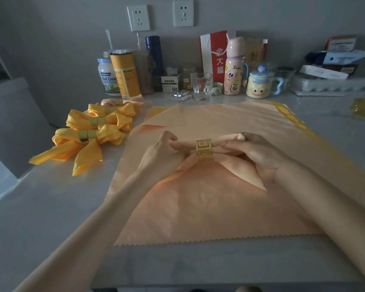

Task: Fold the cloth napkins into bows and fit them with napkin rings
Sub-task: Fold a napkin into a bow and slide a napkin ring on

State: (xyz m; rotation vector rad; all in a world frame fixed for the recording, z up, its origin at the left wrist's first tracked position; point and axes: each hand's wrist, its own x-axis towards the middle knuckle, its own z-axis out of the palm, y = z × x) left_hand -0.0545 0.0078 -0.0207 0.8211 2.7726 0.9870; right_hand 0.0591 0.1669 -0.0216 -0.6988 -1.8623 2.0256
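Pinching the folded peach napkin point(236, 172) with the left hand point(164, 149), fingers curled onto the gathered cloth just left of the gold napkin ring point(204, 149). Gripping the same napkin with the right hand point(259, 159), fingers curled over the loop just right of the ring, palm turned inward. Ring upright around the pinched middle of the napkin, between the two hands, cut-out key pattern facing the camera. Below the ring, a pointed tail fanning out toward the right wrist. All of it resting on a flat peach cloth point(198, 218) with a zigzag hem, spread across the middle of the grey table point(40, 218). Beneath that, a yellow cloth point(291, 118) showing along the right border. To the left, well apart from the hands, three finished yellow bows point(97, 123) in a row, each with a gold ring. Behind them a peach bow point(124, 101), also ringed. Along the wall at the back: a white jar point(106, 77), a yellow canister point(125, 74), a clear glass point(202, 86), a pink bottle point(233, 68), a cartoon mug point(259, 86), a red paper bag point(213, 53) and an egg tray point(333, 84).
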